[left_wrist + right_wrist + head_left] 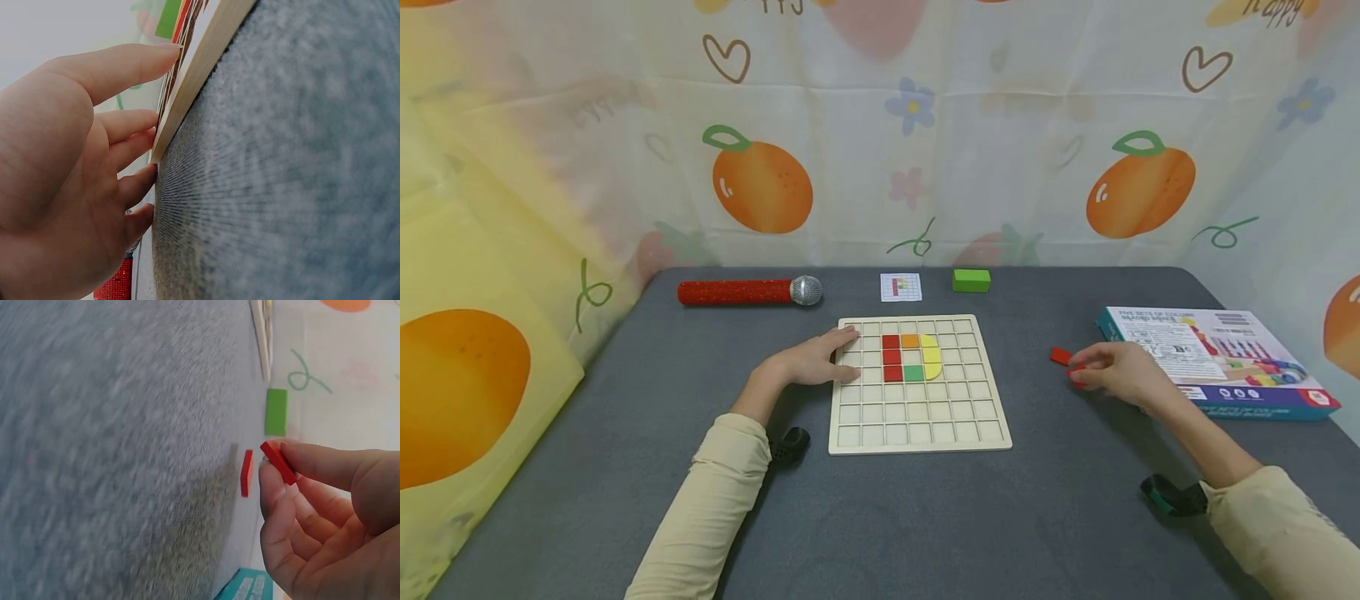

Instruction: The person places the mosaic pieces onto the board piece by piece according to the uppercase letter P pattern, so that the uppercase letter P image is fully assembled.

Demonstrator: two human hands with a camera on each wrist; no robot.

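A pale wooden grid board [917, 414] lies mid-table. Set in its squares are red tiles [891, 357], an orange tile [910, 341], a green tile [913, 373] and yellow rounded pieces [932, 357]. On the board's left edge rests my left hand [808, 358], its fingers spread and fairly straight, thumb over the rim. To the right of the board, my right hand [1116, 371] pinches a small red tile [279, 463] between thumb and index finger, just above the table. Beside it on the cloth lies another red tile [1061, 356].
A box [1217, 358] with printed pictures sits right of my right hand. Along the back edge are a red glittery microphone [737, 292], a small pattern card [900, 287] and a green block [972, 281]. A printed curtain [970, 167] hangs behind.
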